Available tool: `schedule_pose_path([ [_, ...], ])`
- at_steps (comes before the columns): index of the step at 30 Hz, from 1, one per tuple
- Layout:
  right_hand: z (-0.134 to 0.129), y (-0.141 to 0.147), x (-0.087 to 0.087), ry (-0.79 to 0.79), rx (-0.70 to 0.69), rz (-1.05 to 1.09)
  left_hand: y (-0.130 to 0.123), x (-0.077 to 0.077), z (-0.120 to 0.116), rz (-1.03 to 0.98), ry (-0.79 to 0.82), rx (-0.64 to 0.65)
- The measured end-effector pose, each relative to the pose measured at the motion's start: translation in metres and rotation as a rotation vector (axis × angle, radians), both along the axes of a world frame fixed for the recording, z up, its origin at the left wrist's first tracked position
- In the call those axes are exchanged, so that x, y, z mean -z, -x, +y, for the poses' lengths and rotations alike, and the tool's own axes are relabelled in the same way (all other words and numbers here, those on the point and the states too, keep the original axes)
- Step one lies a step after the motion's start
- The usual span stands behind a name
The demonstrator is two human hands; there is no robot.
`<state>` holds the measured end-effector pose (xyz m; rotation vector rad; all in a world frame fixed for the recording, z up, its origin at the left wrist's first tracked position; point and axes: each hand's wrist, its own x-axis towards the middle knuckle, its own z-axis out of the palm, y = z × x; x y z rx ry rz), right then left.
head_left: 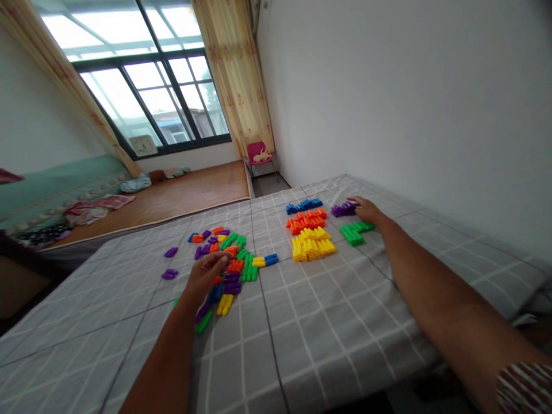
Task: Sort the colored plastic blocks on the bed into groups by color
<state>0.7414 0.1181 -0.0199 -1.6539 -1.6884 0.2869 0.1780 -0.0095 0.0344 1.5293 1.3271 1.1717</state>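
Small coloured plastic pieces lie on a grey checked cloth. My left hand (209, 271) is over a mixed heap at the left, its fingers bent together near orange pieces (236, 265); what they hold, if anything, is too small to name. My right hand (364, 208) reaches to a purple group (344, 209) at the right, fingertips closed at its right end. Below that group are green pieces (352, 233). Sorted rows of blue (304, 206), orange (306, 221) and yellow (313, 244) pieces stand between my two hands.
The checked cloth (302, 322) covers a wide surface beside a white wall (388, 86). Beyond it are a low brown platform (202, 187), a pink chair (255, 150), curtains and a window. Loose purple pieces (171, 252) lie left of the heap.
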Motion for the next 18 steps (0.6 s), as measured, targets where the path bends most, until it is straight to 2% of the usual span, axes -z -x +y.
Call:
schedule_pose_path([
  [8,-0.002,-0.021,0.010,0.087,0.137,-0.020,0.002,0.003,0.002,0.016,0.004,0.002],
  [18,0.007,-0.013,0.016,0.023,0.177,-0.169,-0.003,-0.001,-0.003,0.018,0.012,-0.024],
])
